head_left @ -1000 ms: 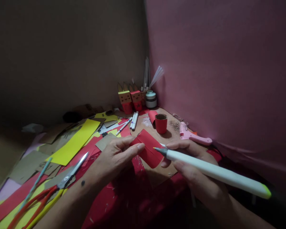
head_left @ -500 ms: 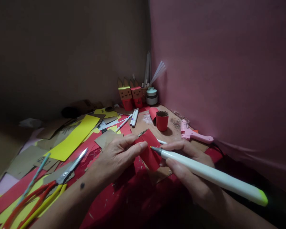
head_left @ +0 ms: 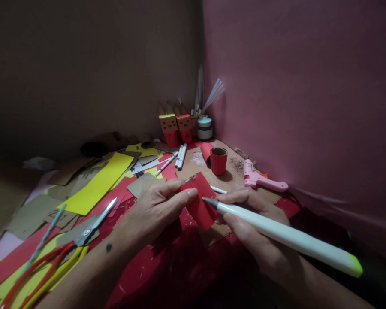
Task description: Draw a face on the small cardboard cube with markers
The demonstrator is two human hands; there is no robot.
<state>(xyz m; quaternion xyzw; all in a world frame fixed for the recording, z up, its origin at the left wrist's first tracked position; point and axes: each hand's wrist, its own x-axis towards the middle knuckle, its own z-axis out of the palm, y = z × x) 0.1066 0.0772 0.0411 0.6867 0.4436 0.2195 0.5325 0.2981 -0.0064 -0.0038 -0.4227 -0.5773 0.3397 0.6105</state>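
Note:
My left hand (head_left: 165, 201) pinches a small red rectangular piece (head_left: 203, 214) between thumb and fingers at its left edge. The piece is tilted in the air above the front of the table. In my right hand (head_left: 257, 223) is a white marker (head_left: 276, 231) with a yellow-green end and a grey collar. Its pointed tip is at the face of the red piece, close to my left thumb; whether it touches I cannot tell. Just beyond my hands stands a red cup-shaped cardboard piece (head_left: 218, 163), with a red roll (head_left: 207, 153) lying beside it.
Orange-and-yellow-handled scissors (head_left: 85, 236) lie open at left on paper and cardboard scraps. A yellow sheet (head_left: 96, 184) lies behind them. Several markers (head_left: 181, 156), two box-headed figures (head_left: 168, 128) and a lidded jar (head_left: 205, 128) are farther back. A pink glue gun (head_left: 260, 180) sits at right.
The red piece and my left hand have shifted very slightly left. The marker stays in my right hand, its tip in almost the same place.

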